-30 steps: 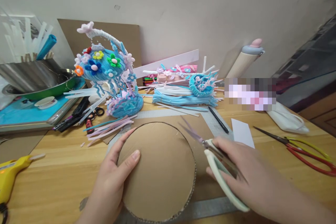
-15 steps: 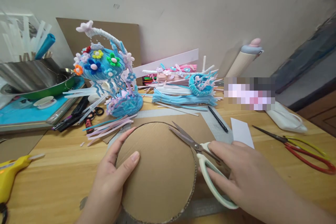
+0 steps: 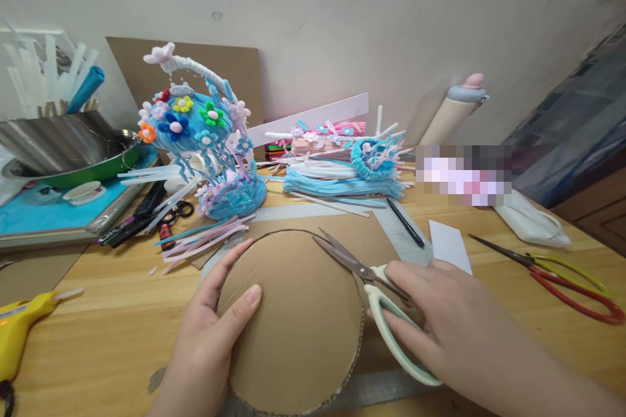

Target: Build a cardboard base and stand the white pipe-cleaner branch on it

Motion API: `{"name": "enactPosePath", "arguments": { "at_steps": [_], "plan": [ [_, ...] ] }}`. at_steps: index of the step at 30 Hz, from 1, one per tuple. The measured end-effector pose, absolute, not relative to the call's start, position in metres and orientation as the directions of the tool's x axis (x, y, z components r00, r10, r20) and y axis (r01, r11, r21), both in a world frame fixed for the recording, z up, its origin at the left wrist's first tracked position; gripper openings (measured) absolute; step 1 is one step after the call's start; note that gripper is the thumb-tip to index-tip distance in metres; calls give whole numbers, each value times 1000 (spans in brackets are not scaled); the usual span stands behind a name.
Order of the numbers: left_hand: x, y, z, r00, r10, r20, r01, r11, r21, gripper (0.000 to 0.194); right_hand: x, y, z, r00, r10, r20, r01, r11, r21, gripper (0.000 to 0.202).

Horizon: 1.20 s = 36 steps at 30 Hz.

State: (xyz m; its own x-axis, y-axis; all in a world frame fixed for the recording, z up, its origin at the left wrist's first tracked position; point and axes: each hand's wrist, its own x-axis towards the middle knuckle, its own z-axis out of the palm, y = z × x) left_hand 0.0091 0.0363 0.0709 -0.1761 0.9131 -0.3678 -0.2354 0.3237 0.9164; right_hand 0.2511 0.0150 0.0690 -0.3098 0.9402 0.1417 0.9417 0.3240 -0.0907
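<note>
Nearest the viewer, the left hand (image 3: 210, 322) grasps a round cardboard disc (image 3: 293, 332) at its left rim, thumb laid on the upper face, remaining fingers around the edge. The disc sits front and centre, above a flat cardboard sheet (image 3: 379, 244) on the wooden surface (image 3: 107, 339). The right hand (image 3: 440, 316) grips pale-handled scissors (image 3: 363, 272); the blades stand slightly parted across the disc's upper right edge. Contact between blades and disc cannot be determined.

At the near left lies a yellow glue gun (image 3: 19, 326); to the right, scissors with red and yellow handles (image 3: 532, 262). Beyond the right hand are a white card (image 3: 448, 246) and a black pen (image 3: 405, 223).

Farther back stands a flower-covered blue ornament (image 3: 190, 124), with a bundle of blue fuzzy stems (image 3: 337, 184) to its right. A capped bottle (image 3: 452, 114) stands near the wall (image 3: 313, 19).
</note>
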Motion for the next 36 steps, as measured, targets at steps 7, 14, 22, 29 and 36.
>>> {"name": "enactPosePath", "arguments": {
  "at_steps": [7,14,22,29,36],
  "plan": [
    [10,36,73,-149,906,-395,-304,338,891,72,253,13,69,-335,922,193,931,355,-80,16],
    [10,36,73,-122,886,-447,-316,392,864,79,254,12,63,-360,914,188,926,375,-48,18],
    [11,35,72,-56,899,-434,-290,401,869,72,270,21,63,-241,945,219,960,265,-88,17],
    [10,33,69,-80,924,-374,-203,352,914,63,262,25,74,-294,953,77,933,304,-195,17],
    [9,32,70,24,898,-439,-236,432,871,64,257,24,73,-213,976,-45,810,151,-566,14]
  ]
}}
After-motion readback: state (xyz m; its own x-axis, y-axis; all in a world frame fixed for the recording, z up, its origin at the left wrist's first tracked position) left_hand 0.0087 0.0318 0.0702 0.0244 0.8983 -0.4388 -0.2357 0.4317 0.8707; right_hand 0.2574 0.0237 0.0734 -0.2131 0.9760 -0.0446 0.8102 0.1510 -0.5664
